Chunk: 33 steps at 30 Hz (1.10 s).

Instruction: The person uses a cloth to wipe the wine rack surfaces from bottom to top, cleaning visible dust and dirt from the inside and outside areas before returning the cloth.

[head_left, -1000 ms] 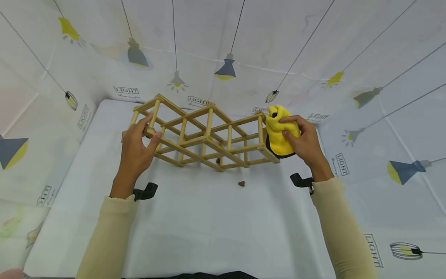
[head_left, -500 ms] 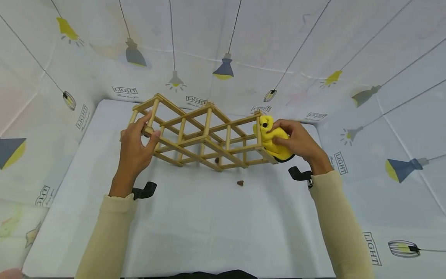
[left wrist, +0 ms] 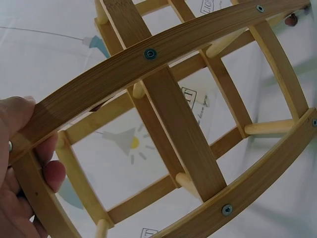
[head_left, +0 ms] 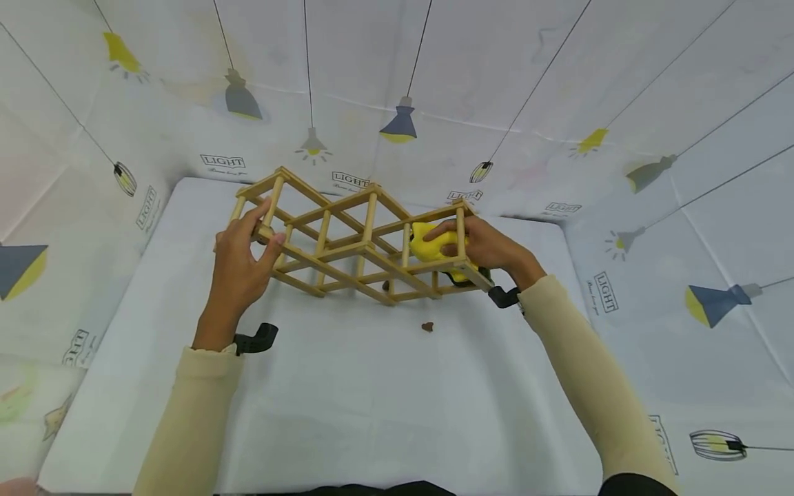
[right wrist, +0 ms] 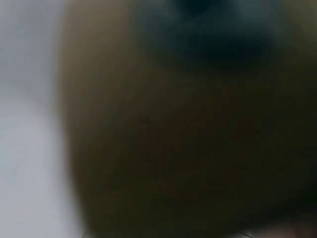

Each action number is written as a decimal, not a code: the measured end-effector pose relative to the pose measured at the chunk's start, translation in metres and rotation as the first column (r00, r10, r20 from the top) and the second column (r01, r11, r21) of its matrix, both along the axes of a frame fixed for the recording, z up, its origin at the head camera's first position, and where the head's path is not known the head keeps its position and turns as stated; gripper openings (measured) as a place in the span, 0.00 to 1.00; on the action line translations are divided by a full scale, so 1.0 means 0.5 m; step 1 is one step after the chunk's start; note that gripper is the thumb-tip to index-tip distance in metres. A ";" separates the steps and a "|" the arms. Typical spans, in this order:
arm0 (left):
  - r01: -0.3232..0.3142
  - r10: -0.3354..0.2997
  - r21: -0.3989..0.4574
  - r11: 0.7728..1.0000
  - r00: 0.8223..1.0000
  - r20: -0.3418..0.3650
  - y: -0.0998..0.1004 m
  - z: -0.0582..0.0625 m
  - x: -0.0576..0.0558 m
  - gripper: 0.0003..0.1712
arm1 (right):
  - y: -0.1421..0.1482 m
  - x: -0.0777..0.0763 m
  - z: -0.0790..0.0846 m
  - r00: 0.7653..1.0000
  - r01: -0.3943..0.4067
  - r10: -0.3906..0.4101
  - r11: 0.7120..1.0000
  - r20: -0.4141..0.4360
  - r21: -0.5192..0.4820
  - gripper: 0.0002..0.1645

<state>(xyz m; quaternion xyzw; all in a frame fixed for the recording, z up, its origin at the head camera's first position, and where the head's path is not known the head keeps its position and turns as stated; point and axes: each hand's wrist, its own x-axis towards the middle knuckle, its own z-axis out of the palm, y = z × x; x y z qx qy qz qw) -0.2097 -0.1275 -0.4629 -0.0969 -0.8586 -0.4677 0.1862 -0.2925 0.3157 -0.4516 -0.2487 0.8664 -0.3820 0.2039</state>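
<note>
A wooden folding wine rack [head_left: 371,217] of crossed slats and dowels stands on the white table. My left hand [head_left: 238,265] grips its left end; in the left wrist view, thumb and fingers close round a screwed wooden slat [left wrist: 94,94]. With my right hand [head_left: 490,244] I hold a bunched yellow cloth [head_left: 424,244] with dark edging, inside the rack's right-end opening. A dowel at that end crosses in front of the hand. The right wrist view is blurred and mostly filled by a brown surface [right wrist: 148,139] close to the lens.
A small brown scrap [head_left: 427,326] lies on the white tabletop [head_left: 372,399] in front of the rack. Another dark brown bit [head_left: 386,285] shows among the lower slats. A lamp-printed sheet [head_left: 347,55] hangs behind the table.
My right hand has moved left with the yellow cloth, from outside the rack's right end into the opening there. The left hand and the rack have stayed in place.
</note>
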 end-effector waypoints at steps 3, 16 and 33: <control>0.012 -0.012 0.011 1.000 1.000 -0.009 0.008 -0.002 -0.003 0.34 | -0.004 -0.005 -0.004 0.999 -0.034 0.034 0.999 -0.010 0.008 0.20; -0.001 0.000 0.016 1.000 1.000 0.019 0.003 -0.010 -0.004 0.34 | -0.067 -0.013 -0.010 0.993 0.088 -0.096 0.990 0.068 0.107 0.22; 0.018 -0.018 -0.018 1.000 1.000 0.011 0.007 -0.003 -0.007 0.35 | 0.015 0.016 0.028 0.971 0.190 -0.193 0.981 0.138 0.035 0.20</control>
